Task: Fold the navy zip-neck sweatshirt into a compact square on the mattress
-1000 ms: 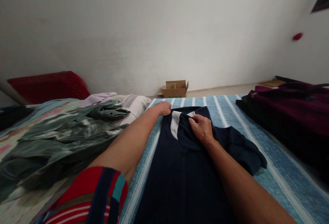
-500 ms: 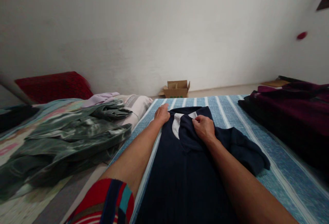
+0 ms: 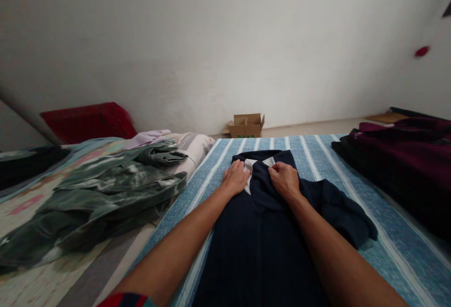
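Observation:
A dark navy top (image 3: 259, 246) with a white patch near its collar lies lengthwise in front of me, its far end folded over. One sleeve (image 3: 347, 213) is bunched out to the right. My left hand (image 3: 235, 178) rests with fingers laid flat on the left side of the collar area, by the white patch. Opposite it, my right hand (image 3: 284, 180) pinches the fabric at the right edge of the white part between thumb and fingers. The front of the top runs out of view below, between my forearms.
Under the top spreads a blue and white striped cloth (image 3: 207, 173). Grey-green tie-dyed clothing (image 3: 116, 199) lies on the left over patterned bedding. Dark maroon and black clothes (image 3: 401, 166) are piled on the right. An open cardboard box (image 3: 245, 126) stands by the wall.
My left hand has come from beyond the top's left edge onto the collar area. My right hand keeps its pinch on the fabric. The view has shifted slightly.

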`<state>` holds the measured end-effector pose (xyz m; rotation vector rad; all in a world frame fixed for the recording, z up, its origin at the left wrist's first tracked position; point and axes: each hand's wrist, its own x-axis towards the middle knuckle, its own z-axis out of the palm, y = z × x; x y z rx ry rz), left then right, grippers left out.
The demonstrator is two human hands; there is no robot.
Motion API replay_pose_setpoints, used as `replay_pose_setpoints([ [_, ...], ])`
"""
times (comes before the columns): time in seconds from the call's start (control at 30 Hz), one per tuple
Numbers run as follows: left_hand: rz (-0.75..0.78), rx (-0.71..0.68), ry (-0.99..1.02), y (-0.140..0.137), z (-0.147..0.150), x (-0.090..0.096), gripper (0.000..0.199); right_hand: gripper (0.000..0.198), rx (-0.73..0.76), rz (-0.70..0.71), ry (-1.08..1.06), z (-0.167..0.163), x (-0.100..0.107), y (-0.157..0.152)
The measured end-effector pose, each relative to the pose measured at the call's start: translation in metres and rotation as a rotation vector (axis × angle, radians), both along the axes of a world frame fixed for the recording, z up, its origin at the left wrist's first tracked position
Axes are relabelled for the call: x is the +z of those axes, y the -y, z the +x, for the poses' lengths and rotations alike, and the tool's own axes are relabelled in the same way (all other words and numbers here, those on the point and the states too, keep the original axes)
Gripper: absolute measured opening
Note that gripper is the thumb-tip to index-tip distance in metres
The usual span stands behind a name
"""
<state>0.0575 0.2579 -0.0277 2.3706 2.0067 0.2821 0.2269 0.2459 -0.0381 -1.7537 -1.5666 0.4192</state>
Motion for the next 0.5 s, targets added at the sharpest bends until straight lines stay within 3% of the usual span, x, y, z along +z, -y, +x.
replay_pose_setpoints([
  [0.17, -0.150, 0.074, -0.016, -0.001, 0.001, -0.005, 0.054, 0.020, 0.003, 0.000, 0.007, 0.001, -0.002, -0.001],
  [0.5, -0.174, 0.058, -0.030, -0.007, 0.001, -0.010, 0.058, 0.021, -0.004, 0.000, 0.014, 0.005, -0.004, -0.003],
])
